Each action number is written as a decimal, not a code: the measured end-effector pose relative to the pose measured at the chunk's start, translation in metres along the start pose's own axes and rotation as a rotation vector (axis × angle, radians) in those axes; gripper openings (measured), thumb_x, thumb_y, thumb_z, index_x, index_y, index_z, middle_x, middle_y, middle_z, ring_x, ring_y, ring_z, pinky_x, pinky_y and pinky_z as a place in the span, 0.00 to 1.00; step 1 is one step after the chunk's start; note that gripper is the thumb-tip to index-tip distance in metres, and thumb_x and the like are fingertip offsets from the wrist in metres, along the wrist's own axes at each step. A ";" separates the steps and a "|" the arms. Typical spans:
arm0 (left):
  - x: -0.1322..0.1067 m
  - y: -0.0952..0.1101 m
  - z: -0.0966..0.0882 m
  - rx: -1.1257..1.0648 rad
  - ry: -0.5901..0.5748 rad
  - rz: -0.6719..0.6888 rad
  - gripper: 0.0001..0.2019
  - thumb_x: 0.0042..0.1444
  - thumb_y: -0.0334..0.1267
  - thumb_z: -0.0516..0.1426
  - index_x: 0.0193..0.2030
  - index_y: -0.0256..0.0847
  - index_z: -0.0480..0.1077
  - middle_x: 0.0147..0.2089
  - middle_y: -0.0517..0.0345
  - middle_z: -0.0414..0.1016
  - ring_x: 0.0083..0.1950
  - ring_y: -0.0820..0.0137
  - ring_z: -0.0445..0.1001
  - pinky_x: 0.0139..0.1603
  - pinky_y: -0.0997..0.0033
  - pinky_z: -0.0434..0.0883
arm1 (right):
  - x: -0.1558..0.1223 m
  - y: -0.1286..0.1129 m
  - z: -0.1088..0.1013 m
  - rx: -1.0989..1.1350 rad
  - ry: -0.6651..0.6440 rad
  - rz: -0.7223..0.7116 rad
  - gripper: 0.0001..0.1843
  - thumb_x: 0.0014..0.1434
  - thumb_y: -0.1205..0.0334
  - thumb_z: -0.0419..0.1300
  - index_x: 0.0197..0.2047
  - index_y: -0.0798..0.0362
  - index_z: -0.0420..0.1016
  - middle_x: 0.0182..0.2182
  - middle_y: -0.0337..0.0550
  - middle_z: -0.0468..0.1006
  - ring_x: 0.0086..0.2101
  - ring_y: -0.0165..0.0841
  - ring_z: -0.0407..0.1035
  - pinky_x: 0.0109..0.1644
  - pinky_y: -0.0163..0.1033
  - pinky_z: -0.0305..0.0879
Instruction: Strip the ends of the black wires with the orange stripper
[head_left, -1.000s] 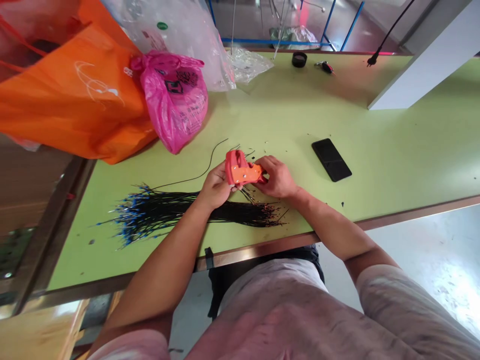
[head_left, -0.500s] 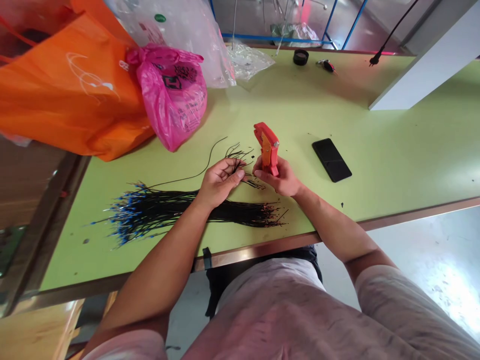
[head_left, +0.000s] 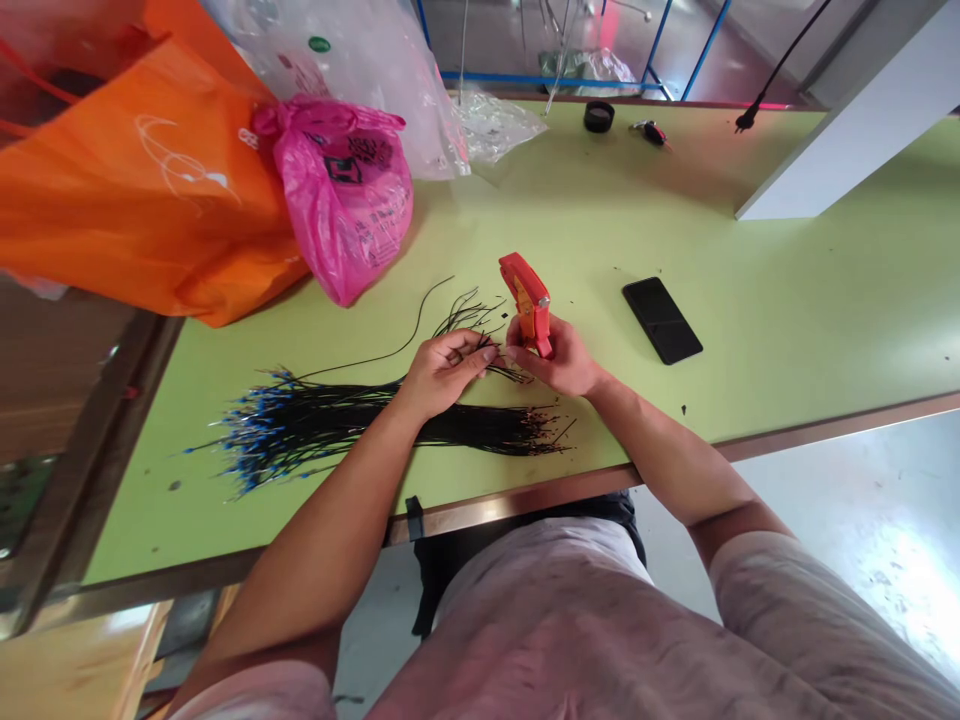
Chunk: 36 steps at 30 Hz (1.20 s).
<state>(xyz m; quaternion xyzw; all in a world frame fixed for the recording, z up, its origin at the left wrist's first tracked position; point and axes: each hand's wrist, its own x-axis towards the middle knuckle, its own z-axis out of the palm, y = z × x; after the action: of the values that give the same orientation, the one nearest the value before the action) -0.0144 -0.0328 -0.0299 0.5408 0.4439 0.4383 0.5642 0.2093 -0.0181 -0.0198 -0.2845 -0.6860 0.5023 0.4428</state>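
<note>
My left hand (head_left: pixel 450 370) is closed on a few thin black wires (head_left: pixel 457 318), whose ends fan out past the fingers. Close to its right, my right hand (head_left: pixel 559 358) grips a red and orange wire stripper (head_left: pixel 531 300), held upright with its head tilted left. The fingertips of both hands nearly meet; whether a wire touches the tool there I cannot tell. Beneath the left forearm lies a thick bundle of black wires (head_left: pixel 480 428), with blue terminals (head_left: pixel 262 430) at its left end and bare copper ends at its right.
A black phone (head_left: pixel 663 320) lies to the right. At the back left stand an orange bag (head_left: pixel 150 180), a pink plastic bag (head_left: pixel 352 210) and clear plastic bags (head_left: pixel 375 80). A black tape roll (head_left: pixel 598 117), keys (head_left: pixel 651 131) and a white post (head_left: pixel 840 130) are farther back.
My left hand has shifted slightly right and down, toward the right hand. The wire stripper has dipped a little lower and to the left, still in my right hand.
</note>
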 end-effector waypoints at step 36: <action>0.002 0.002 0.008 -0.174 0.016 -0.020 0.30 0.51 0.62 0.77 0.49 0.44 0.76 0.35 0.58 0.80 0.28 0.74 0.71 0.23 0.78 0.62 | -0.001 -0.001 0.002 -0.047 0.058 -0.055 0.14 0.66 0.53 0.70 0.42 0.49 0.71 0.37 0.39 0.74 0.37 0.33 0.69 0.46 0.45 0.71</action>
<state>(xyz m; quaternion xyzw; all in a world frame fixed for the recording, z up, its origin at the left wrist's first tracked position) -0.0066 -0.0325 -0.0277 0.4817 0.4141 0.4740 0.6098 0.2078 -0.0203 -0.0191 -0.2902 -0.6922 0.4650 0.4694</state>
